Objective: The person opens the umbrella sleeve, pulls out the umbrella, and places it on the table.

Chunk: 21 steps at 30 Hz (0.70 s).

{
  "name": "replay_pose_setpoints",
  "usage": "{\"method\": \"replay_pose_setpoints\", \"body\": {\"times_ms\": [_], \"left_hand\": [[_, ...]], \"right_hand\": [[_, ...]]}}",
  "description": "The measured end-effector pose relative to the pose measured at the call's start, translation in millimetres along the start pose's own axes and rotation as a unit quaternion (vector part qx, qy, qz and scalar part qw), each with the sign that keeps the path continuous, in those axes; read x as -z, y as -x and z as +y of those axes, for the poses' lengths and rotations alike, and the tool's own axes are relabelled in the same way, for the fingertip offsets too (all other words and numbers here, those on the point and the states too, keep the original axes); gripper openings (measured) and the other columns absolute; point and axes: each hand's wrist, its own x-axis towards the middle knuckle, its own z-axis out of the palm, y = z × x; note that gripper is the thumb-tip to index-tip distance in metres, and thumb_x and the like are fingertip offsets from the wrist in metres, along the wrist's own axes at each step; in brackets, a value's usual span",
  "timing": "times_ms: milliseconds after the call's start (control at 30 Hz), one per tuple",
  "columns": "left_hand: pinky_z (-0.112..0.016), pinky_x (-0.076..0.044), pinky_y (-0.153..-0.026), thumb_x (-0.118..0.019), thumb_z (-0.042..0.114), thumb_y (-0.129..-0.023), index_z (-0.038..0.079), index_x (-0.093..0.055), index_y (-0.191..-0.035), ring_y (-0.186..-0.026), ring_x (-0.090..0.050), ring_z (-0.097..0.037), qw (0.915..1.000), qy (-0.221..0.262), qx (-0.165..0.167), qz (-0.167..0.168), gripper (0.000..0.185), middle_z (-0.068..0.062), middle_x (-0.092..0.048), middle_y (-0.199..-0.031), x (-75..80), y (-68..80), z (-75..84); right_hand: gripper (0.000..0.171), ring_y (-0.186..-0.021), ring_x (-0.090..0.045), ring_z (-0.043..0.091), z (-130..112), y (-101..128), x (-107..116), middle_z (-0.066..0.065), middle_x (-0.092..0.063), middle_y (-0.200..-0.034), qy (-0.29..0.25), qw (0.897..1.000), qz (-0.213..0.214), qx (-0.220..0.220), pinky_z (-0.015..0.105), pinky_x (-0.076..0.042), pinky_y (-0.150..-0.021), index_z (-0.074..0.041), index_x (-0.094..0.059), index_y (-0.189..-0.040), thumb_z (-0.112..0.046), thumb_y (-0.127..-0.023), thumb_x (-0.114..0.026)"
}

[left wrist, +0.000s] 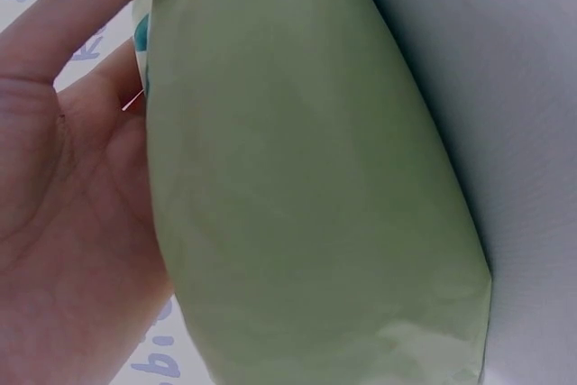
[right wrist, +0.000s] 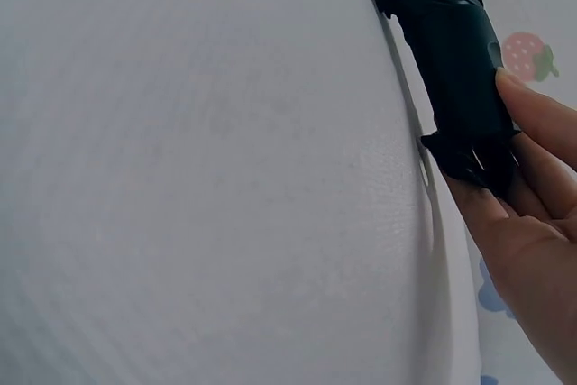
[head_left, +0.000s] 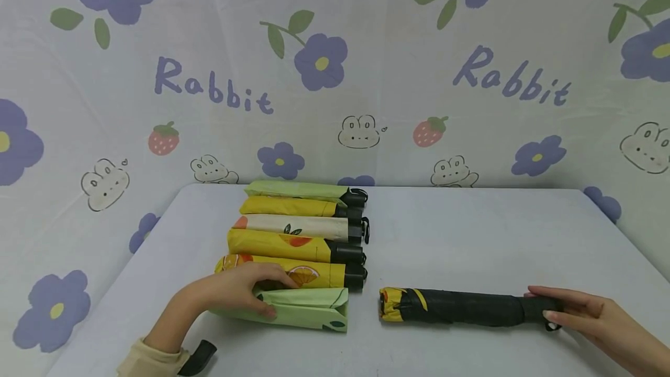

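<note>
At the front left lies a light green umbrella sleeve (head_left: 309, 310), its end toward the middle of the table slightly gaping. My left hand (head_left: 238, 290) grips it from above, thumb on the near side and fingers on the far side. The green fabric (left wrist: 297, 169) fills most of the left wrist view, with the palm beside it. To the right, a folded black umbrella (head_left: 460, 307) with a yellow end lies crosswise, that end toward the sleeve. Between thumb and fingers, my right hand (head_left: 581, 313) holds its black handle (right wrist: 464, 87). A dark strap loop hangs at the handle's end.
Behind the sleeve several folded umbrellas lie in a row, handles to the right: a yellow one with orange slices (head_left: 324, 274), a cream one (head_left: 319, 227) and a light green one (head_left: 303, 189) among them. The white table (head_left: 471, 237) meets a printed curtain (head_left: 387, 74) at the back.
</note>
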Motion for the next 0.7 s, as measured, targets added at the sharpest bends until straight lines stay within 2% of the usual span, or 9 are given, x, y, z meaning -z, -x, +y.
{"method": "replay_pose_setpoints", "body": {"times_ms": [100, 200, 267, 433, 500, 533, 700], "left_hand": [[-0.037, -0.038, -0.102, -0.072, 0.037, -0.075, 0.04, -0.055, -0.116, -0.116, -0.046, -0.006, 1.0, -0.002, 0.001, 0.0, 0.044, 0.02, -0.051, -0.122, -0.3, -0.1, -0.2], [-0.037, -0.038, -0.102, -0.072, 0.037, -0.075, 0.04, -0.055, -0.116, -0.116, -0.046, -0.006, 1.0, -0.001, 0.001, 0.001, 0.044, 0.02, -0.052, -0.122, -0.6, -0.2, -0.1], [-0.038, -0.037, -0.102, -0.072, 0.037, -0.075, 0.04, -0.055, -0.115, -0.116, -0.046, -0.006, 1.0, 0.003, 0.003, 0.0, 0.044, 0.021, -0.052, -0.121, -0.2, 0.5, 0.8], [-0.04, -0.037, -0.102, -0.073, 0.037, -0.074, 0.041, -0.056, -0.114, -0.116, -0.046, -0.007, 1.0, 0.008, 0.004, 0.0, 0.044, 0.021, -0.052, -0.121, -0.3, 0.7, 1.3], [-0.04, -0.036, -0.102, -0.073, 0.037, -0.074, 0.041, -0.056, -0.114, -0.117, -0.046, -0.007, 1.0, 0.008, 0.004, 0.001, 0.043, 0.021, -0.052, -0.121, -0.5, 0.6, 1.2], [-0.04, -0.036, -0.102, -0.073, 0.037, -0.074, 0.041, -0.056, -0.114, -0.117, -0.046, -0.008, 1.0, 0.008, 0.003, 0.001, 0.044, 0.021, -0.052, -0.122, -0.5, 0.6, 1.3], [-0.04, -0.037, -0.102, -0.072, 0.038, -0.074, 0.04, -0.056, -0.115, -0.117, -0.046, -0.007, 1.0, 0.001, 0.002, 0.003, 0.044, 0.021, -0.052, -0.122, -0.7, 0.0, 0.2]], "right_hand": [[0.059, -0.097, -0.031, -0.03, -0.6, -0.3, -1.3, -0.016, -0.05, -0.13, 0.012, 1.0, 0.007, -0.003, 0.044, -0.044, -0.093, -0.017, -0.043, -0.136, -0.043, -0.085, -0.057], [0.059, -0.097, -0.03, -0.031, -1.3, -0.1, -2.8, -0.011, -0.051, -0.132, 0.024, 1.0, 0.01, -0.004, 0.049, -0.041, -0.095, -0.018, -0.043, -0.136, -0.044, -0.085, -0.057], [0.059, -0.097, -0.03, -0.031, -2.4, 1.5, -2.9, -0.012, -0.05, -0.132, 0.031, 0.999, 0.009, -0.002, 0.044, -0.044, -0.093, -0.019, -0.042, -0.136, -0.045, -0.085, -0.056], [0.057, -0.098, -0.029, -0.031, -3.4, 2.7, -2.2, -0.018, -0.049, -0.13, 0.04, 0.999, 0.005, -0.001, 0.039, -0.045, -0.091, -0.02, -0.043, -0.136, -0.044, -0.086, -0.056], [0.057, -0.097, -0.029, -0.031, -3.2, 2.1, -2.5, -0.016, -0.049, -0.131, 0.038, 0.999, 0.003, -0.001, 0.046, -0.043, -0.093, -0.02, -0.043, -0.136, -0.044, -0.086, -0.056], [0.057, -0.097, -0.029, -0.031, -3.3, 2.0, -2.5, -0.016, -0.049, -0.131, 0.038, 0.999, 0.003, -0.003, 0.044, -0.044, -0.092, -0.02, -0.043, -0.136, -0.045, -0.086, -0.055], [0.059, -0.094, -0.028, -0.032, -5.1, -0.7, -3.2, -0.009, -0.047, -0.136, 0.024, 0.999, 0.001, -0.023, 0.052, -0.04, -0.094, -0.022, -0.042, -0.136, -0.048, -0.085, -0.055]]}}
